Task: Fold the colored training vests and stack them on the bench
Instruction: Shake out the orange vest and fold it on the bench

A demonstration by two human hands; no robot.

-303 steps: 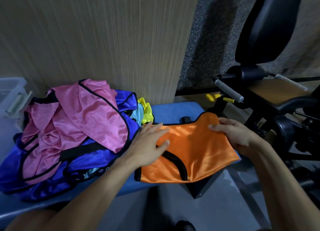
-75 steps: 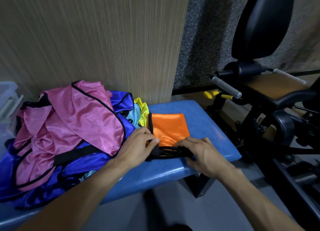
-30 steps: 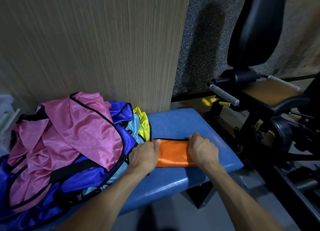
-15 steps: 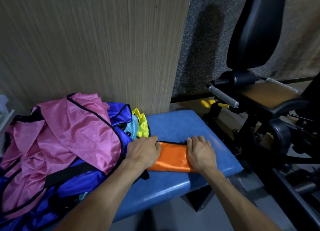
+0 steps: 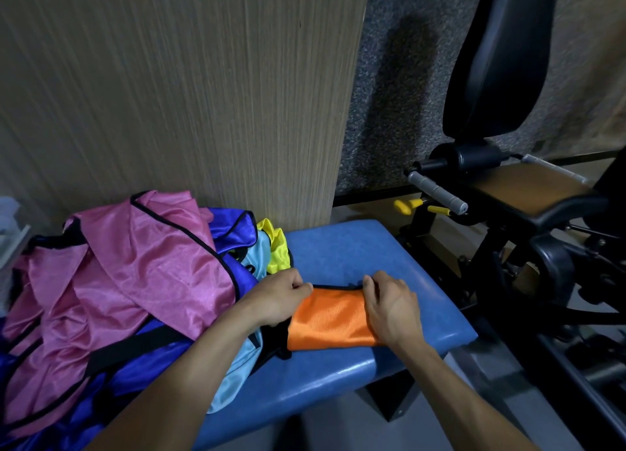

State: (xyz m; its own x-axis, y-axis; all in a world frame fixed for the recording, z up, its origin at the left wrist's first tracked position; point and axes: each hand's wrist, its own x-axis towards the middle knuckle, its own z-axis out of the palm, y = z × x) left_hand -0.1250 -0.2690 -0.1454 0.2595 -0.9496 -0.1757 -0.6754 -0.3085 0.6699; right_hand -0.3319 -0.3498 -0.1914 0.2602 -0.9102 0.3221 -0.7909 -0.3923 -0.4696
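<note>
The orange vest (image 5: 330, 318), folded down to a small flat rectangle with its black trim along the far edge, lies on the blue bench (image 5: 355, 250) near the front of the pad. The left hand (image 5: 277, 300) sits at the vest's left end with its fingers curled in at the far corner, and the right hand (image 5: 391, 306) covers the right end, fingertips bent over the trimmed far edge; both appear to pinch the cloth, though the fingertips are partly hidden from this angle. The two hands are apart, one at each end of the vest. Just left of the left hand, a loose heap of unfolded vests fills the rest of the bench: a pink vest (image 5: 135, 274) on top, a blue vest (image 5: 230, 227) under it, a light blue vest (image 5: 259, 261) and a yellow vest (image 5: 277, 247) at the heap's right side. A black exercise machine (image 5: 508, 186) stands to the right of the bench, and a wood-grain wall panel (image 5: 186, 94) rises behind it.
</note>
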